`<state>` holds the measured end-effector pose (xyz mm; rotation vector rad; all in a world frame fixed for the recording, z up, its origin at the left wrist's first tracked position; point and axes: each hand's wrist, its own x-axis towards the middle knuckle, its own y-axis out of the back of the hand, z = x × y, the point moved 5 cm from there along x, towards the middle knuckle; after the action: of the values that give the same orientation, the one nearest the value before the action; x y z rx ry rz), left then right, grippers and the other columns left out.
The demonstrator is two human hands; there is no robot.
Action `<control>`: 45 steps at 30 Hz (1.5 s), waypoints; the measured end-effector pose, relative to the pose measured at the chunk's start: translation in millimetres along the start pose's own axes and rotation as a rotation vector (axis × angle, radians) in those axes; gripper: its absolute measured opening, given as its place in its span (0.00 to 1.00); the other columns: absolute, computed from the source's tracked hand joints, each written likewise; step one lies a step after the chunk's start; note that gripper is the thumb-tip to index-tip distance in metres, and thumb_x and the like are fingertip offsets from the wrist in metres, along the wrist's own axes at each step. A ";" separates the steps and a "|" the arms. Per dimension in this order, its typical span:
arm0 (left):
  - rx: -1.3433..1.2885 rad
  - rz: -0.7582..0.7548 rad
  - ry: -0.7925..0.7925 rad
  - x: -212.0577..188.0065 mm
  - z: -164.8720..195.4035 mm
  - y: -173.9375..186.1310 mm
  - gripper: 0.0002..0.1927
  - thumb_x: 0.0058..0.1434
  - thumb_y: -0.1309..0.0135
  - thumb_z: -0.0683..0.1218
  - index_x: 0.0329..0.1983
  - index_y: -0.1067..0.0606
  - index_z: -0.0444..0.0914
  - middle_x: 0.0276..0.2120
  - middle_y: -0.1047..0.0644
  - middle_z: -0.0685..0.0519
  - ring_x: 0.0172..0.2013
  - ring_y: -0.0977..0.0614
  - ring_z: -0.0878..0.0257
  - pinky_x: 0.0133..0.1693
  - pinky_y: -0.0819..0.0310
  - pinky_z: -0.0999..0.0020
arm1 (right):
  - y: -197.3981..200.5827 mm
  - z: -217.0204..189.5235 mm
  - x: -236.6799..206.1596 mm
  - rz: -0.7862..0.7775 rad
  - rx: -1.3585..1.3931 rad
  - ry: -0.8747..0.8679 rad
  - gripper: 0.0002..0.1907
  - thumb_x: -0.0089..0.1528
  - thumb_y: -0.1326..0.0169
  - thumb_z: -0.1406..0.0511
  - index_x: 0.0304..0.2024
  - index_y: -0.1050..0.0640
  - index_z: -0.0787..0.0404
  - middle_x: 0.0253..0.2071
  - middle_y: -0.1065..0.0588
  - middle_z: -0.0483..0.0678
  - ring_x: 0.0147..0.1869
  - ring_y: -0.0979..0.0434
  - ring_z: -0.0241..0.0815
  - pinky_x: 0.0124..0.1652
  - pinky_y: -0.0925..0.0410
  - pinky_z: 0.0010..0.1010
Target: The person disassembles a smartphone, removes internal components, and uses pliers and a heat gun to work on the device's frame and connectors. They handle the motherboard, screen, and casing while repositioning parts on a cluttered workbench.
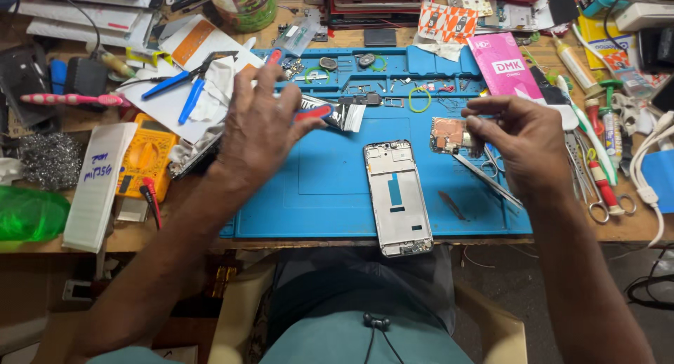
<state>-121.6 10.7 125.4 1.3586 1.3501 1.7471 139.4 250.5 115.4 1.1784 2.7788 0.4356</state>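
The left hand (260,129) gripped a red-and-blue handled tool (314,112) over the blue rubber repair mat (330,188); the right hand (523,139) pinched a small copper-toned circuit board (448,134), right of the opened white phone frame (397,197).

We see a cluttered wooden bench (42,246) with a blue work mat (330,188) at its middle. On the mat lie a phone frame (397,199) near the front edge and tweezers (486,180) to its right. A yellow multimeter (144,157) and steel wool (49,160) sit toward the left edge, scissors (597,195) toward the right edge, a pink packet (504,65) near the back.
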 end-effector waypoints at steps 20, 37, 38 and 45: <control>-1.608 -0.445 0.212 16.9 87.3 -55.5 0.13 0.66 0.41 0.44 0.50 0.23 0.32 0.37 0.17 0.49 0.34 0.18 0.68 0.38 0.21 0.72 | -44.4 9.8 -32.3 -0.037 0.300 0.047 0.19 0.62 0.40 0.75 0.56 0.23 0.72 0.48 0.20 0.55 0.50 0.19 0.38 0.51 0.25 0.29; -1.174 -0.095 -0.073 31.9 64.5 -17.7 0.10 0.67 0.43 0.42 0.51 0.22 0.36 0.44 0.18 0.51 0.41 0.14 0.62 0.41 0.15 0.68 | -45.5 -27.6 -48.5 0.054 -0.363 0.376 0.15 0.64 0.39 0.74 0.53 0.19 0.66 0.48 0.18 0.53 0.50 0.16 0.40 0.50 0.24 0.27; -1.111 0.006 -0.120 27.5 55.5 -7.5 0.09 0.69 0.43 0.41 0.50 0.23 0.36 0.45 0.18 0.50 0.43 0.14 0.61 0.42 0.15 0.67 | -46.4 -36.2 -54.2 0.114 -0.513 0.540 0.13 0.65 0.39 0.75 0.53 0.18 0.66 0.49 0.18 0.54 0.51 0.15 0.42 0.50 0.25 0.28; -0.622 0.033 -0.149 -29.7 53.8 10.7 0.16 0.58 0.33 0.48 0.48 0.21 0.39 0.41 0.20 0.51 0.42 0.23 0.55 0.43 0.33 0.56 | -79.7 -49.2 -61.4 -0.052 -0.871 1.054 0.15 0.60 0.39 0.77 0.49 0.17 0.65 0.48 0.19 0.54 0.55 0.17 0.49 0.51 0.23 0.37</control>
<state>-59.9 1.7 123.3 1.1228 0.6201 1.8304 117.7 142.8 137.2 0.7122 2.5571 2.4971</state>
